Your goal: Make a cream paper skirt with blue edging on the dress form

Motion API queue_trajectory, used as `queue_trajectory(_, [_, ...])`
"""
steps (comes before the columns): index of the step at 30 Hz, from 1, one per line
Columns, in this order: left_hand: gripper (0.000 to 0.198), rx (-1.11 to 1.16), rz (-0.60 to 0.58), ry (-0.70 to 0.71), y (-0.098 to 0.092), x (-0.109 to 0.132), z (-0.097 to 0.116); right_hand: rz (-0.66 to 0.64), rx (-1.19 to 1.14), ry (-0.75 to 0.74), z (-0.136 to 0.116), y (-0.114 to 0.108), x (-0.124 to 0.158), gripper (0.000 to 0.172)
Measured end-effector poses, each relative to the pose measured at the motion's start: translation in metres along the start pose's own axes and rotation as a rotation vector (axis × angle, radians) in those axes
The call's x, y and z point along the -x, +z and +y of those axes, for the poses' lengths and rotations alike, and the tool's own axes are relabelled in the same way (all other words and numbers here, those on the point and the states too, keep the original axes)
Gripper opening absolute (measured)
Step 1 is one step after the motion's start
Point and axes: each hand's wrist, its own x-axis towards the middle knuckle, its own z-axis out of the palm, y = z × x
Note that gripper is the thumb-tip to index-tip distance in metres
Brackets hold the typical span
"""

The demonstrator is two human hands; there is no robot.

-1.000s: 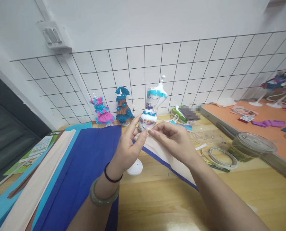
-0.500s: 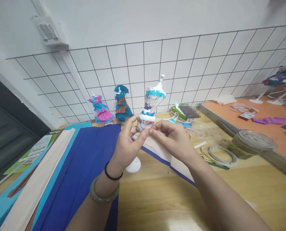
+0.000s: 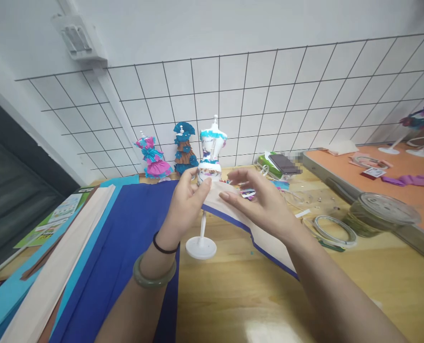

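Observation:
A small white dress form [image 3: 212, 145], smeared with turquoise, brown and purple, stands upright on a thin stem and a round white base [image 3: 201, 248]. My left hand [image 3: 188, 202] is closed at its hip, with the thumb pressing one end of a cream paper strip [image 3: 229, 202] against it. A dark blue edge runs along the strip, which trails down to the right under my right forearm. Just right of the form, my right hand [image 3: 260, 197] is open over the strip, thumb and fingers apart. The fingers of my left hand behind the form are partly hidden.
Dark blue crepe paper [image 3: 126, 238] and other coloured sheets lie at left. Two dressed miniature forms, one pink [image 3: 156, 159] and one brown and teal [image 3: 184, 150], stand behind. At right are wire coils [image 3: 335, 228], a clear round tub [image 3: 379, 214] and an orange board [image 3: 394, 174].
The dress form has gone from leaning right to upright, its top shifting left. My right hand's fingers have parted from their pinch on the strip. My left hand stays at the form.

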Motion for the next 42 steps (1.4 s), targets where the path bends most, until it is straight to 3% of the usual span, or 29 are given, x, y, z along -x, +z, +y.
queue_trajectory(4, [0.031,0.0,0.086,-0.032,-0.002,-0.005,-0.001,0.06,0.387,-0.323,-0.017,0.008,0.008,0.033])
queue_trajectory(8, [0.033,-0.027,0.106,-0.097,-0.003,-0.006,-0.002,0.032,0.672,-0.417,-0.027,0.029,0.017,0.014])
queue_trajectory(10, [0.036,-0.056,0.11,-0.095,-0.004,-0.005,-0.003,0.07,0.728,-0.455,-0.027,0.037,0.02,0.015])
queue_trajectory(17, [0.034,-0.095,0.148,-0.09,-0.003,-0.003,-0.003,0.193,0.739,-0.557,-0.02,0.041,0.019,0.017])
queue_trajectory(27, [0.025,-0.094,0.155,-0.099,-0.006,-0.006,0.0,0.195,0.648,-0.674,-0.012,0.041,0.016,0.011])
queue_trajectory(42, [0.026,0.025,0.1,-0.167,-0.003,-0.004,0.004,0.252,0.665,-0.657,-0.008,0.044,0.016,0.01])
